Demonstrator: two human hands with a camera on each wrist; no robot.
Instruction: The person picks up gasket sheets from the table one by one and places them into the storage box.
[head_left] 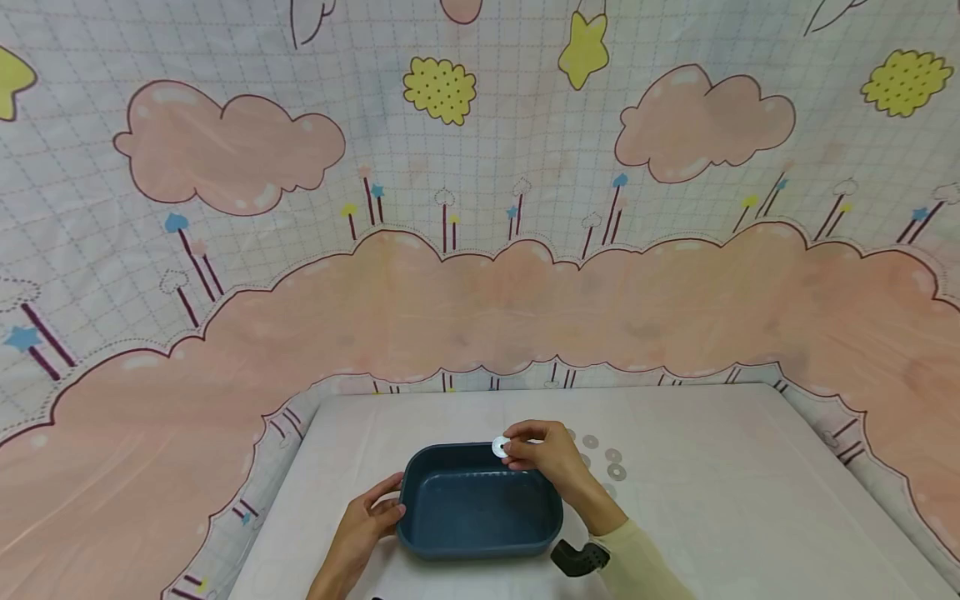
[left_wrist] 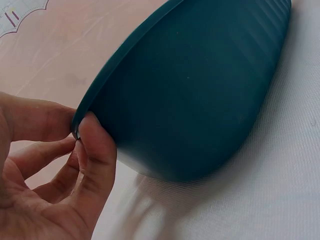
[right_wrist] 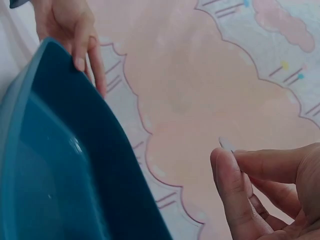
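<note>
A dark blue plastic basin (head_left: 480,512) sits on the white-covered table, its inside bare where it shows. At its left end my left hand (head_left: 366,523) pinches the rim, thumb outside, as the left wrist view shows on the basin wall (left_wrist: 190,95). Over the far rim, my right hand (head_left: 553,460) pinches a flat silver washer (head_left: 498,447) between thumb and fingertips. Seen nearly edge-on in the right wrist view, the washer (right_wrist: 225,144) is apart from the basin. Several similar washers (head_left: 617,472) lie on the table beyond the right hand, some partly hidden by it.
The white table (head_left: 750,500) extends to the right of the washers. A patterned cloth (head_left: 525,308) with clouds and stars hangs behind the table and shows at its sides. A black wrist device (head_left: 579,558) is near the basin's right front corner.
</note>
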